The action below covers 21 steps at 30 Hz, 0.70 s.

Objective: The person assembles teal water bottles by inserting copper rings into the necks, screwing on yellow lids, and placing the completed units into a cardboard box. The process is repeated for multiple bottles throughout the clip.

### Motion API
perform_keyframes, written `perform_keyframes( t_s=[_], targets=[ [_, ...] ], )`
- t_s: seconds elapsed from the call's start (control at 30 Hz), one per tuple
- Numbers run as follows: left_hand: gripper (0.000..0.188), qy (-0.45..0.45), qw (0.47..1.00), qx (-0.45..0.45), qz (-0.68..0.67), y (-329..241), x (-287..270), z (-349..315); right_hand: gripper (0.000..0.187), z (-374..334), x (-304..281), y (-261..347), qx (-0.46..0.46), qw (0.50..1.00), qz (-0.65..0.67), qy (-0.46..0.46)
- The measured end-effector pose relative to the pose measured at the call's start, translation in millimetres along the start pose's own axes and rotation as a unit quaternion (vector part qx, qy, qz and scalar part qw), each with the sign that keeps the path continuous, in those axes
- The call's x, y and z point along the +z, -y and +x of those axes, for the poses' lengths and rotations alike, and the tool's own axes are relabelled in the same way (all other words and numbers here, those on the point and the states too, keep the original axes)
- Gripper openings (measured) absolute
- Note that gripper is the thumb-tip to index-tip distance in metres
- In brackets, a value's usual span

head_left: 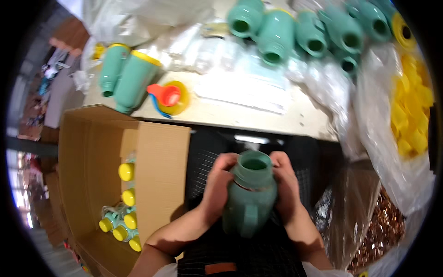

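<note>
A green jug body (251, 203) with a handle and an open, threaded neck is held over my lap. My left hand (219, 182) is closed around its left side near the neck. On the other side, my right hand (286, 182) grips it, fingers up by the collar. The inside of the neck looks dark, and the handle faces me. On the table beyond lie two green jug bodies with yellow bases, one of them a large green body (136, 79). Close by are an orange-red cup-shaped piece (167, 95) and a yellow ring (183, 98).
At left stands an open cardboard box (164, 171) holding several yellow-capped green bottles (121, 232). More green jug bodies (276, 37) line the table's far side. Clear bags at right hold yellow parts (410, 111) and copper-coloured pieces (380, 231). The white table (212, 113) has plastic wrapping on it.
</note>
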<state>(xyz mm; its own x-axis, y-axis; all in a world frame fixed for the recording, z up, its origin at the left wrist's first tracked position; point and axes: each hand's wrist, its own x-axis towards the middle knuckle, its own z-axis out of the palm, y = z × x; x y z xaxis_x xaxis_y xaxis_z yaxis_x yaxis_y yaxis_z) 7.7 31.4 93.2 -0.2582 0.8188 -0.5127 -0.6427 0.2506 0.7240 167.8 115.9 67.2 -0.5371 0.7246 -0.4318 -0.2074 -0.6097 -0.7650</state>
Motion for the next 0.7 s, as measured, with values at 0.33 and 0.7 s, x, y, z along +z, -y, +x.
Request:
perform_keyframes(
  t_s=[0.33,0.7],
  targets=[
    [0.021,0.258,0.965,-0.048,0.009,3,-33,25,0.012,14,-1,-14,0.023,0.994,-0.043,0.094],
    [0.036,-0.129,0.965,0.17,0.155,83,-112,56,0.075,-39,-5,81,-0.367,0.898,-0.228,0.087]
  ],
)
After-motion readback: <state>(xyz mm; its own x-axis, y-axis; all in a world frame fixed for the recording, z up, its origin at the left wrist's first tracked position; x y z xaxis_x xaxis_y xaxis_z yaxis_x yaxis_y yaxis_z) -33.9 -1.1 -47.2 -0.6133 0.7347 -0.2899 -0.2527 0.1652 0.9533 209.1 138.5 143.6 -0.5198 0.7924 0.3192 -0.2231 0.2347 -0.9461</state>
